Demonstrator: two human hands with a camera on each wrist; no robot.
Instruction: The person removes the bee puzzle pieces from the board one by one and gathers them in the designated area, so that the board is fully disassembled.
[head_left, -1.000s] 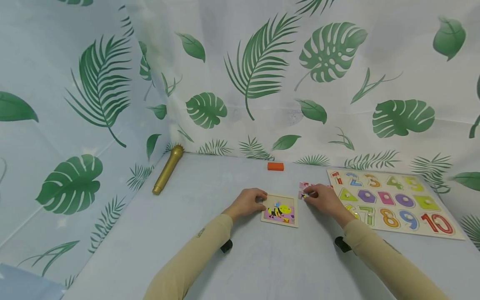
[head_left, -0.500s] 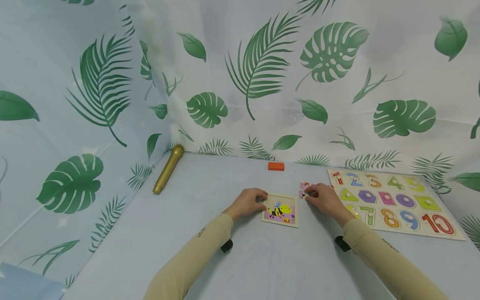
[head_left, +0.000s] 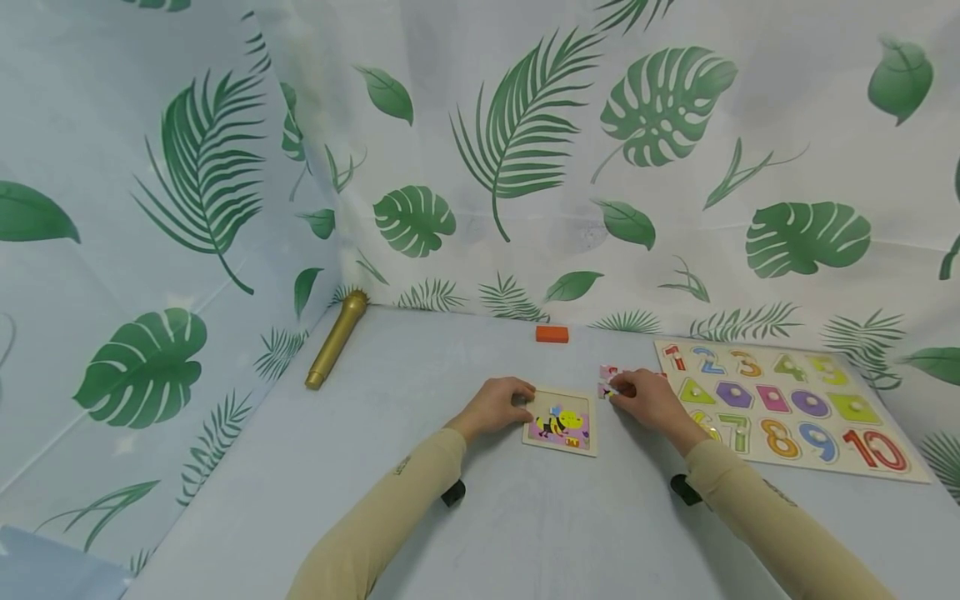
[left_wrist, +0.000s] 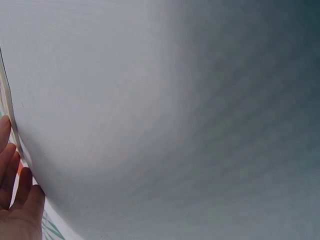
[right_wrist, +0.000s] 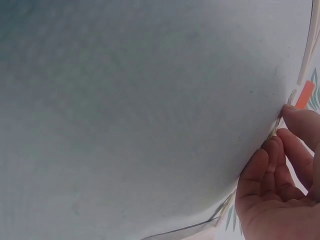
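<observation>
0.5 s on, the left hand (head_left: pixel 497 406) still grips the bee puzzle (head_left: pixel 558 422), the right hand (head_left: pixel 651 402) pinching a pink piece (head_left: pixel 604 389).

- On the number board (head_left: pixel 756 421), the top row is showing you 1 (head_left: pixel 674 358), 2 (head_left: pixel 707 361), 3 (head_left: pixel 746 362), 4 (head_left: pixel 789 367) and 5 (head_left: pixel 827 370).
- The bottom row is showing 7 (head_left: pixel 737 433), 8 (head_left: pixel 780 437), 9 (head_left: pixel 817 439) and 10 (head_left: pixel 874 448); your right hand (head_left: pixel 652 400), at its wrist end, is partly covering a yellow numeral (head_left: pixel 703 417).
- Your left sleeve (head_left: pixel 382 508) and right sleeve (head_left: pixel 772 517) are bearing dark lettering, too small for reading.
</observation>
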